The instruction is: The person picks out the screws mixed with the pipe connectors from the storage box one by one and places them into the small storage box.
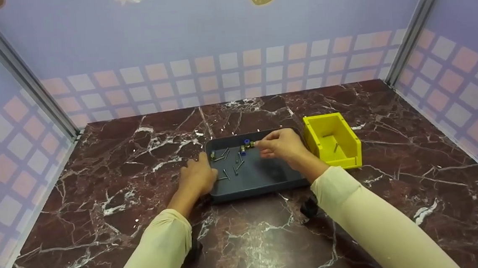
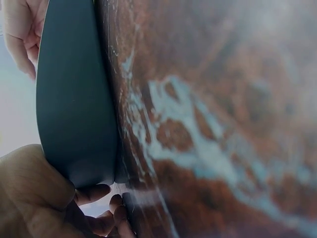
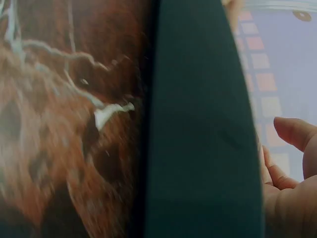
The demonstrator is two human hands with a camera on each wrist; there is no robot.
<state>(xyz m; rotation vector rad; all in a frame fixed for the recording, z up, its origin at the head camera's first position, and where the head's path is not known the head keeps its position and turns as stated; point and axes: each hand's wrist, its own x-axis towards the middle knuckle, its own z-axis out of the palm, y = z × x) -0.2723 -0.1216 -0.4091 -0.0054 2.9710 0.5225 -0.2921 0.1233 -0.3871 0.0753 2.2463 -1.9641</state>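
Note:
A shallow dark grey tray (image 1: 263, 178) lies on the marbled table. My left hand (image 1: 196, 177) grips its left side; in the left wrist view, fingers (image 2: 101, 223) curl at the tray's lower edge. Inside the tray, several screws (image 1: 240, 165) lie scattered on the left half. Brass fittings with blue rings (image 1: 243, 150) sit near the back wall, and another small fitting (image 1: 212, 155) is in the left corner. My right hand (image 1: 284, 147) reaches over the tray, fingertips right at a brass fitting; I cannot tell whether they pinch it. The tray wall partly hides this hand in the right wrist view.
A yellow bin (image 1: 354, 161) with a couple of screws (image 1: 336, 147) inside stands just right of the tray, beside my right forearm. Patterned wall panels (image 1: 232, 33) enclose the table at the back and both sides.

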